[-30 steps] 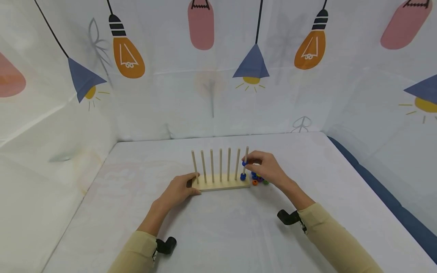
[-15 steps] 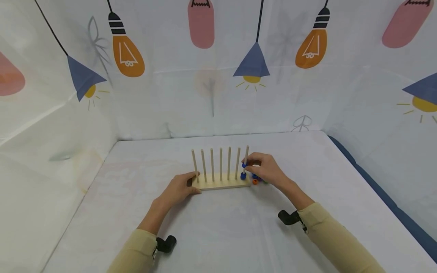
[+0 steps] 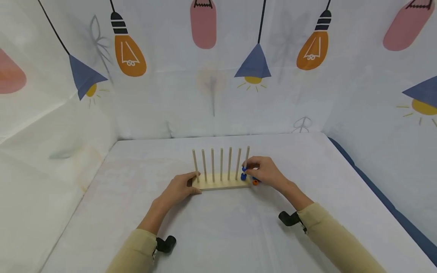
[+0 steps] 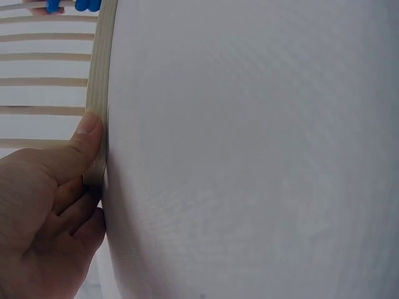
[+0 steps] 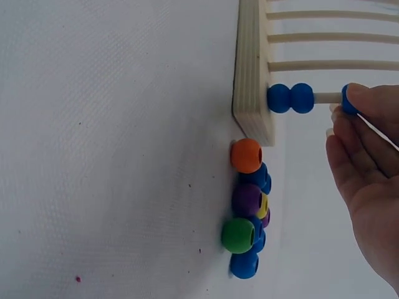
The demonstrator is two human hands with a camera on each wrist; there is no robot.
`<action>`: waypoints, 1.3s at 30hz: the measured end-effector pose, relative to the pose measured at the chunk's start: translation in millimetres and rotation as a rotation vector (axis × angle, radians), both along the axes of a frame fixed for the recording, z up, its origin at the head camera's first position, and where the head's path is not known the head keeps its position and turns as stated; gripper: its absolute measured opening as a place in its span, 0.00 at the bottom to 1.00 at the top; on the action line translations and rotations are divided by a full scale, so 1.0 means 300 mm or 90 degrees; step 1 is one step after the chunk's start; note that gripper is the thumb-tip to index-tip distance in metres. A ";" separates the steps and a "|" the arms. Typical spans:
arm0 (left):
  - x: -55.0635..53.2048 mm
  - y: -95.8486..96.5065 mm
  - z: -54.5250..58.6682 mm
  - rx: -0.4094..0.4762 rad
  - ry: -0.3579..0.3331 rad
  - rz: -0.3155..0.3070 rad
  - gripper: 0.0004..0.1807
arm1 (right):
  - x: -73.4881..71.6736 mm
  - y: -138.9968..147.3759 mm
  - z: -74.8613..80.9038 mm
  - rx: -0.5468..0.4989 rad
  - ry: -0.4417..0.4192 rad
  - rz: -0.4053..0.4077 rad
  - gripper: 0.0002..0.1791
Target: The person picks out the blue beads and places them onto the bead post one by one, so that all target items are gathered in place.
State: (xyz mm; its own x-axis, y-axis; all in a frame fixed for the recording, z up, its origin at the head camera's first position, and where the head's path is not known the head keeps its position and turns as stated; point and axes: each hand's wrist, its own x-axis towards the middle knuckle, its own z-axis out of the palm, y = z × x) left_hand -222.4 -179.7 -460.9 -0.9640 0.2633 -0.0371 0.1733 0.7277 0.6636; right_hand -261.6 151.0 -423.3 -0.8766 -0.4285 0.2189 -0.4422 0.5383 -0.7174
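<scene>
Round blue bead (image 5: 345,103) is moving lower on right-end wooden peg (image 3: 247,152)

Right hand (image 3: 268,171) is pinching it above two seated blue beads (image 5: 302,98); six wooden pegs (image 3: 221,163) are standing bare. Left hand (image 3: 179,188) is gripping the left end of the pale wooden base (image 3: 222,184). Loose multicoloured beads (image 5: 247,199) are lying just beside its right end; white tabletop (image 3: 222,227) is leaving room nearside.

White-topped desk (image 3: 218,231), wooden peg board (image 3: 222,185) on it, seven upright pegs. Person's left hand (image 3: 179,188) grips the board's left end. Right hand (image 3: 266,172) pinches a blue bead (image 3: 244,169) on the rightmost peg, just above more blue at the peg's foot. Orange bead (image 3: 255,182) just beside the board's right end. Tan sleeves (image 3: 336,235). Backdrop (image 3: 177,102) printed with lamps, light bulbs.
</scene>
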 end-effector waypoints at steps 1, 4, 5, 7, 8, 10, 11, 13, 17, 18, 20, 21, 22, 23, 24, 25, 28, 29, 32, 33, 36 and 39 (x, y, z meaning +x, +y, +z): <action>0.001 0.001 -0.002 -0.001 -0.003 0.000 0.38 | 0.002 0.002 -0.006 0.005 0.003 0.002 0.08; 0.004 0.004 -0.010 -0.001 -0.003 -0.002 0.38 | 0.007 0.003 -0.016 0.012 0.003 0.006 0.07; 0.003 0.005 -0.012 0.000 -0.003 -0.001 0.38 | 0.007 0.003 -0.018 0.014 0.002 0.005 0.07; 0.002 0.006 -0.016 -0.004 0.006 -0.005 0.38 | 0.009 0.003 -0.018 0.015 -0.005 0.004 0.07; 0.002 0.007 -0.016 -0.005 0.008 -0.007 0.38 | 0.009 0.002 -0.019 0.017 -0.007 0.002 0.07; 0.002 0.008 -0.016 -0.005 0.007 -0.006 0.38 | 0.008 0.002 -0.019 0.019 -0.015 0.003 0.07; 0.002 0.008 -0.016 -0.005 0.007 -0.006 0.38 | 0.007 0.001 -0.021 0.021 -0.017 0.002 0.07; 0.004 0.009 -0.016 -0.003 0.006 -0.004 0.38 | 0.006 0.002 -0.025 0.023 -0.020 0.002 0.07; 0.006 0.006 -0.014 -0.004 0.010 -0.005 0.38 | 0.000 0.004 -0.041 0.029 -0.023 -0.004 0.07; 0.007 0.006 -0.013 -0.005 0.009 -0.004 0.38 | -0.001 0.004 -0.045 0.030 -0.025 -0.005 0.07; 0.008 0.005 -0.010 -0.007 0.008 -0.001 0.38 | -0.003 0.007 -0.051 0.034 -0.025 -0.006 0.07; 0.008 0.005 -0.009 -0.007 0.007 0.000 0.38 | -0.004 0.008 -0.053 0.037 -0.024 -0.008 0.07; 0.008 0.005 -0.008 -0.009 0.010 -0.001 0.38 | -0.004 0.010 -0.054 0.038 -0.024 -0.010 0.08; 0.007 0.005 -0.008 -0.010 0.013 -0.002 0.38 | -0.004 0.013 -0.055 0.039 -0.023 -0.011 0.08; 0.007 0.005 -0.008 -0.009 0.012 -0.002 0.38 | -0.003 0.016 -0.054 0.042 -0.021 -0.014 0.09; 0.006 0.005 -0.008 -0.009 0.012 -0.003 0.38 | -0.003 0.019 -0.053 0.045 -0.019 -0.015 0.09; 0.005 0.005 -0.009 -0.008 0.013 -0.006 0.38 | -0.002 0.031 -0.049 0.055 -0.016 -0.019 0.11; 0.004 0.005 -0.010 -0.008 0.010 -0.005 0.38 | -0.002 0.035 -0.047 0.060 -0.012 -0.018 0.11; 0.002 0.005 -0.010 -0.007 0.011 -0.003 0.38 | -0.003 0.046 -0.041 0.072 0.003 -0.016 0.11; 0.001 0.004 -0.011 -0.008 0.012 -0.002 0.38 | -0.004 0.049 -0.039 0.074 0.006 -0.018 0.11; -0.002 0.006 -0.011 -0.009 0.014 -0.004 0.38 | -0.006 0.058 -0.038 0.081 0.015 -0.021 0.10; -0.003 0.006 -0.011 -0.009 0.012 -0.002 0.38 | -0.007 0.066 -0.039 0.093 0.016 -0.024 0.10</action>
State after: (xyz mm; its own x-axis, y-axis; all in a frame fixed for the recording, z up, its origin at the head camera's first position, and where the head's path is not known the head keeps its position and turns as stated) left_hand -223.3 -177.8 -464.2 -0.9637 0.2659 -0.0229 0.1877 0.7364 0.6500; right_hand -263.7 170.7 -435.0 -0.8873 -0.4250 0.1790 -0.4374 0.6526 -0.6187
